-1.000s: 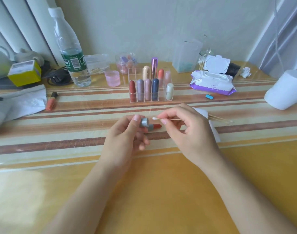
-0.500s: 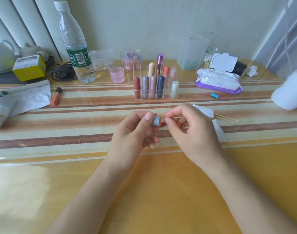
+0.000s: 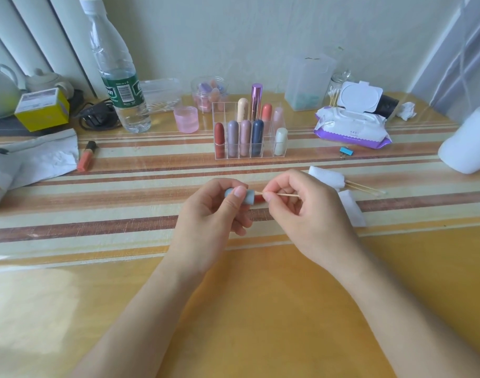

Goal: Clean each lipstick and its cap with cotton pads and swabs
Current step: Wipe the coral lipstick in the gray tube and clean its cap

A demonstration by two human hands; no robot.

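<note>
- Lipstick cap (image 3: 241, 197) (grey-blue) lay sideways in the left hand (image 3: 210, 216), fingers and thumb wrapped round it, just above the bench (image 3: 233, 309).
- Cotton swab (image 3: 283, 195), pinched by the right hand's (image 3: 312, 216) fingers, had gone from above the cap's rim a second earlier into its mouth, tip hidden; inner cleaning judged under way.
- Striped, glossy bench carried an organiser (image 3: 225, 110) of lipsticks, cotton pads (image 3: 326, 175) and spare swabs (image 3: 367, 189); pale wall behind.

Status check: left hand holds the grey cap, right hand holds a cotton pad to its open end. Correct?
Not quite: the right hand pinches a cotton swab, not a cotton pad, as the head view shows. Its stick runs to the open end of the grey cap held in the left hand.
</note>
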